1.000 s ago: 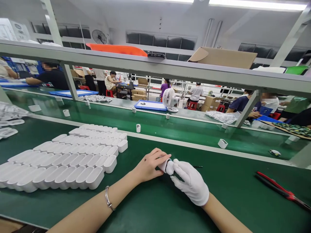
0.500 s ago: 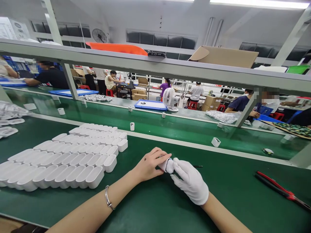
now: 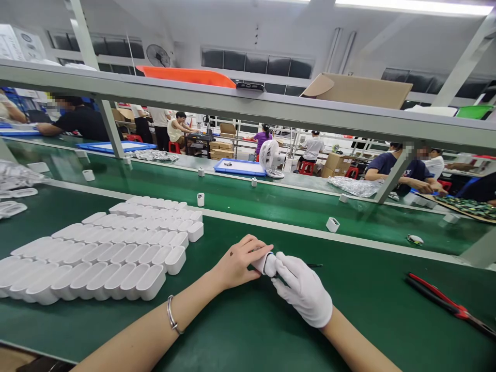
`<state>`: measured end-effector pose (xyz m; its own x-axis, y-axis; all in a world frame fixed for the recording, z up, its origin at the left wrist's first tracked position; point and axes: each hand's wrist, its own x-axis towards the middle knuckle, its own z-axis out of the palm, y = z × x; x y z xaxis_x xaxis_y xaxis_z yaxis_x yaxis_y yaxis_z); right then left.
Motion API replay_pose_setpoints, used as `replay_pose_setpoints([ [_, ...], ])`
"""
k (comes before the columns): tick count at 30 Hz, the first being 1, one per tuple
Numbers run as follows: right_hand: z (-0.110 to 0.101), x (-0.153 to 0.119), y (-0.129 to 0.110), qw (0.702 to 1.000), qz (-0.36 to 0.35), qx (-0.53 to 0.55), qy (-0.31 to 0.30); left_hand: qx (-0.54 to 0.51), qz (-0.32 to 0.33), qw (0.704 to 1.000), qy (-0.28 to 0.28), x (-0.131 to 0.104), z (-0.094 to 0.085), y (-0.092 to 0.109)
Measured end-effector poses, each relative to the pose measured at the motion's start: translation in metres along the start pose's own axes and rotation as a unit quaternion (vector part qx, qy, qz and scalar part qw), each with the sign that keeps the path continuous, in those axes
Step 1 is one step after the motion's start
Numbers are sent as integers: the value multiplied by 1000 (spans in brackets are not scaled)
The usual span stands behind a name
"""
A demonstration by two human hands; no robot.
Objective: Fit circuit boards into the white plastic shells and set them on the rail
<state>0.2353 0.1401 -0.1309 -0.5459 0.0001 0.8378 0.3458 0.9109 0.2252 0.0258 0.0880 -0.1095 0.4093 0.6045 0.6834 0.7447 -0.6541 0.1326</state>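
Observation:
In the head view, my bare left hand (image 3: 242,262) is wrapped round a small white plastic housing (image 3: 260,264), tilted with its end toward my other hand. My right hand (image 3: 304,289), in a white glove, has its fingers closed at that end, pressed against the housing. The fingertips hide what lies inside the opening. Just beyond the gloved knuckles a thin dark tool tip (image 3: 315,265) shows; whether it is held or lying there I cannot tell. To the left stand rows of white oval plastic housings (image 3: 112,276), open side up.
Red-and-black pliers (image 3: 437,297) lie at the right. Behind the pale strip runs a green conveyor belt (image 3: 267,206) carrying spaced white housings (image 3: 332,224) and a small circuit part (image 3: 415,239). A shelf beam (image 3: 217,106) crosses above. Co-workers sit across the belt.
The pieces on the belt have shifted left. A co-worker at the far right has reached toward the tray of circuit boards. My two hands have barely moved.

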Motion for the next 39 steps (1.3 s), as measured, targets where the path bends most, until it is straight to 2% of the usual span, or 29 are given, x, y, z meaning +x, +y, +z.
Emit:
replay_pose_setpoints([
  [11, 3, -4, 3, 1000, -9, 24, -1, 1, 4, 1000, -1, 0, 0, 0],
  [24, 1, 7, -4, 999, 11, -32, -13, 3, 1, 1000, -8, -1, 3, 0],
  [32, -2, 21, -2, 991, 18, 126, -28, -39, -37, 998, -16, 2, 1, 4],
  [34, -4, 18, -2, 980, 56, 188, -28, -60, -48, 997, -24, 2, 2, 3],
  [36, -5, 12, -4, 956, 141, 257, -27, -82, -60, 995, -24, 1, 3, 2],
  [39, -2, 2, -9, 883, 277, 376, -37, -103, -77, 992, -20, 1, 5, 2],
])
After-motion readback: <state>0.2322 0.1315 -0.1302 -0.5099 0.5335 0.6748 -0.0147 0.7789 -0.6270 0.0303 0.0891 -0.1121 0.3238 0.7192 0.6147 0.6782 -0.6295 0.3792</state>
